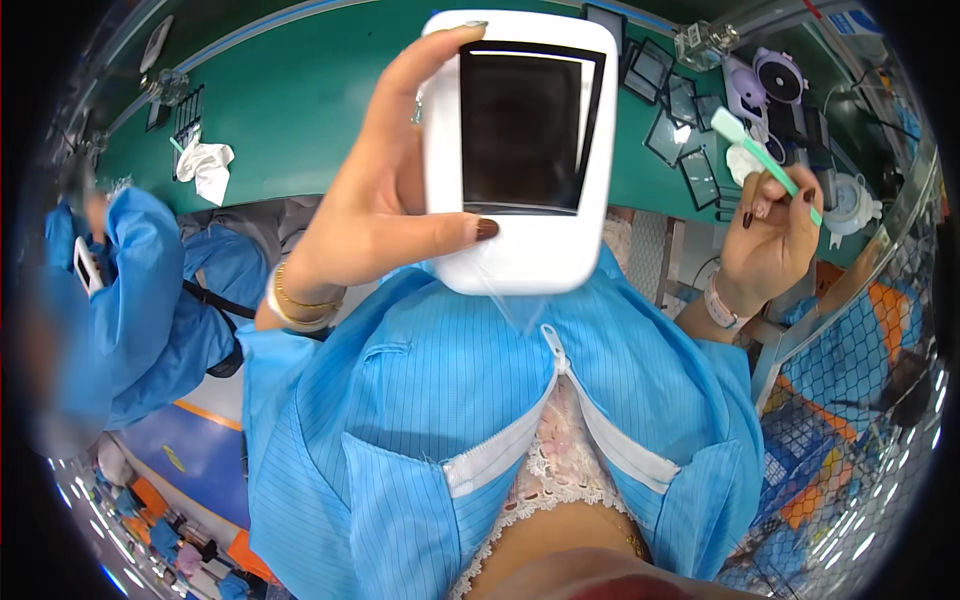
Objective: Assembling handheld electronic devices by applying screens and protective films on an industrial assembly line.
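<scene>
My left hand (390, 190) grips a white rounded-corner device casing (530, 255) by its left side, thumb across its front and fingers at its top edge. A dark glossy screen (525, 130) sits in the casing; a pale strip shows along its right side. Below the thumb, a clear film (515, 300) hangs at the lower edge. Held off to the right, between the fingers and thumb of my right hand (775, 235), is a light green swab stick (768, 165) with a flat, whitish-green head pointing up and left. The swab is apart from the casing.
Several dark-framed glass panels (682, 125) lie on the green table (300, 130) at the right. Beyond them are a purple-and-black round device (778, 75) and a white round part (850, 200). A crumpled white cloth (207, 168) lies left. A co-worker's blue sleeve (140, 260) is at far left.
</scene>
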{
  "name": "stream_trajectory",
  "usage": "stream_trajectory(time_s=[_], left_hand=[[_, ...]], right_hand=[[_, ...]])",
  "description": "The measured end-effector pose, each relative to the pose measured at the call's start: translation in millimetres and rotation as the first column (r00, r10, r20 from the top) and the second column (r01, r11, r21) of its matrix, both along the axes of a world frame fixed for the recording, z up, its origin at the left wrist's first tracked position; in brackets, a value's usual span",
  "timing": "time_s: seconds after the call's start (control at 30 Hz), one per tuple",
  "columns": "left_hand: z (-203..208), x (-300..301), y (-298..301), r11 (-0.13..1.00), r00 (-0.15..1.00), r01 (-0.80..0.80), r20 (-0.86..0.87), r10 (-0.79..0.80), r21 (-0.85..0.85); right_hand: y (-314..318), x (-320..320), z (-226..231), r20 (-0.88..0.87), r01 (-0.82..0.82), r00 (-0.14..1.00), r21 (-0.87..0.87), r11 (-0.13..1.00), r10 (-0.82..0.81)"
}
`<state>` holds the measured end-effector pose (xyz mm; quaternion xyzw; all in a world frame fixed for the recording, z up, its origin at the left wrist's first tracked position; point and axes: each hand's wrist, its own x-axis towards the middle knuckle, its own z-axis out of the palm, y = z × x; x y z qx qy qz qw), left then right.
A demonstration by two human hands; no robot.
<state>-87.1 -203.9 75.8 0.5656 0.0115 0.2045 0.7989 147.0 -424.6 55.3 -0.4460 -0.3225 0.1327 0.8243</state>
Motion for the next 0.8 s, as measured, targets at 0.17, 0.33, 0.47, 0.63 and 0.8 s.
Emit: stream_trajectory(time_s=[0.17,0.33,0.47,0.63,0.8], left_hand=[[-12,12,-24,0.988,0.990,0.140,0.012,-0.139,-0.067],[-14,13,-40,0.974,0.975,0.224,0.014,-0.223,-0.036],[-18,10,-40,0.971,0.976,0.216,-0.039,-0.213,0.103],[-15,8,-46,0.981,0.986,0.163,-0.045,-0.159,0.106],[-15,4,-52,0.989,0.991,0.119,-0.077,-0.112,0.091]], right_hand=[[12,11,8,-0.040,-0.187,0.980,0.125,0.974,0.193],[27,19,23,-0.094,-0.471,0.877,0.026,0.882,0.471],[39,-5,33,-0.341,-0.204,0.929,-0.145,0.968,0.144],[37,-6,34,-0.302,-0.310,0.925,-0.245,0.919,0.231],[36,-8,40,-0.318,-0.459,0.873,-0.284,0.842,0.369]])
